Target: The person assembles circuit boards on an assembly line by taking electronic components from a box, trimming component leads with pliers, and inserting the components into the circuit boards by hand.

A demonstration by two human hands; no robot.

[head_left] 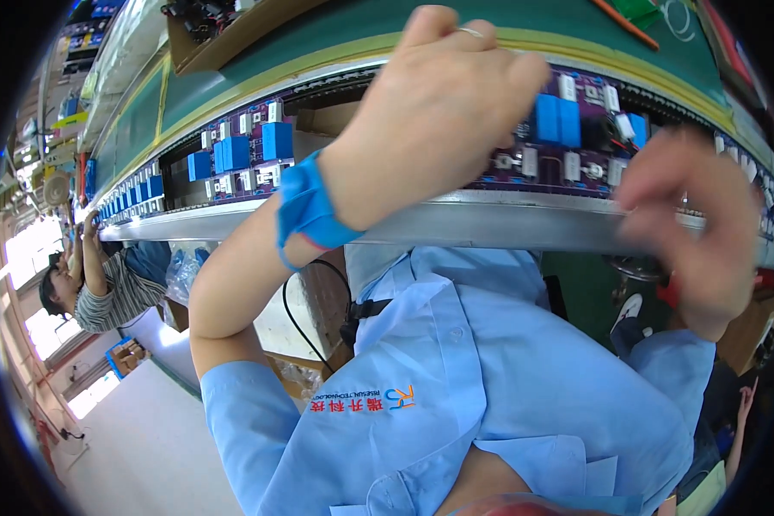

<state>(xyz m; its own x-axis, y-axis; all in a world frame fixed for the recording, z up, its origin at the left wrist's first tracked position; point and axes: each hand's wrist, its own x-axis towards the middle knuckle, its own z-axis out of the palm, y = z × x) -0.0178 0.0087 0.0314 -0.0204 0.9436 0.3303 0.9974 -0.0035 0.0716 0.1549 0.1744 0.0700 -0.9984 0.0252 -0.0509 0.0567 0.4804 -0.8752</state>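
Clearly the work sits mid-way: the purple circuit board (576, 142) under the hands already carries a good many parts, among them two blue box-shaped blocks (557, 120), several small white blocks and a round black part (600, 131), while some patches of bare purple show between them. Judging by that, most of the larger parts are seated and a few places may be left to fill, though the blur and the hands hide too much to be sure.

The board lies in a metal conveyor rail (456, 219) that runs across the view, straight ahead of the person's chest, with a green tabletop (335, 34) beyond it. The left hand (439, 112) rests on the board's near left part, knuckles up, fingers curled down together onto the surface; what they press or hold, if anything, is hidden beneath them. A blue wrist strap (305, 211) with a dark cord circles that wrist. The right hand (692, 224) is blurred just beside the board's right end, fingers loosely bent; whether they pinch something cannot be told.

Further boards (241, 155) with the same blue blocks line the rail to the left, where another person (103, 288) in a striped top leans at the line.
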